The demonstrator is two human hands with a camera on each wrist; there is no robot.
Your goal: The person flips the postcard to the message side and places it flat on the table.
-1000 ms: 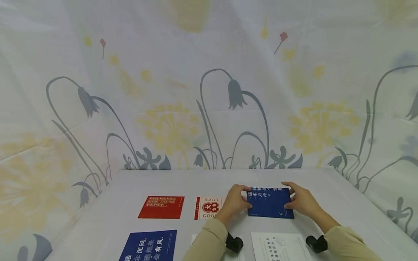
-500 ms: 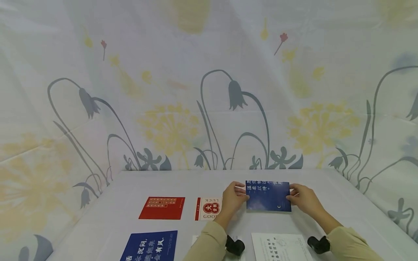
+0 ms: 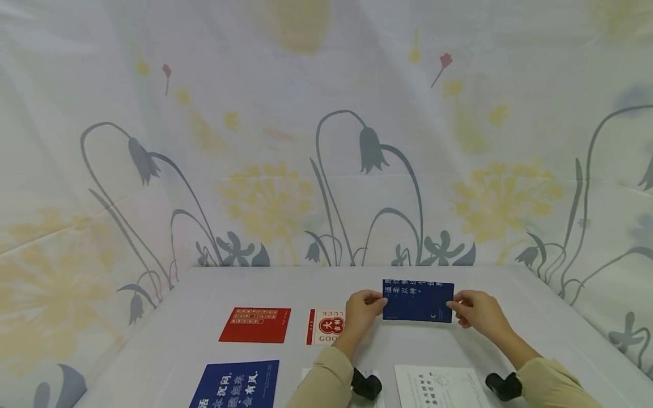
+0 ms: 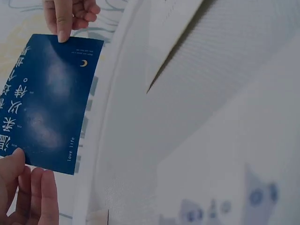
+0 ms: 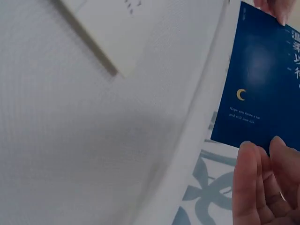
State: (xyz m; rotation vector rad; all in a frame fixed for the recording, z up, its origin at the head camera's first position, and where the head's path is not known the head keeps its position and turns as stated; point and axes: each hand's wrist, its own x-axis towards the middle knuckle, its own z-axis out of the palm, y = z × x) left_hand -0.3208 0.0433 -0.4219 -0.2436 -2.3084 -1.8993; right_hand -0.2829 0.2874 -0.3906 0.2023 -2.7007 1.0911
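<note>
With our left hand (image 3: pixel 363 311) and right hand (image 3: pixel 480 313), we pinch opposite short sides of the blue moon-printed card (image 3: pixel 418 302), held above the desk (image 3: pixel 285 288) toward its far edge; the red card (image 3: pixel 256 327) lies nearer the left edge.

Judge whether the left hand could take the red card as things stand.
Probably not yet: the left hand pinches the raised blue card, though only a flat red-and-white card lies between it and the red card.
</note>
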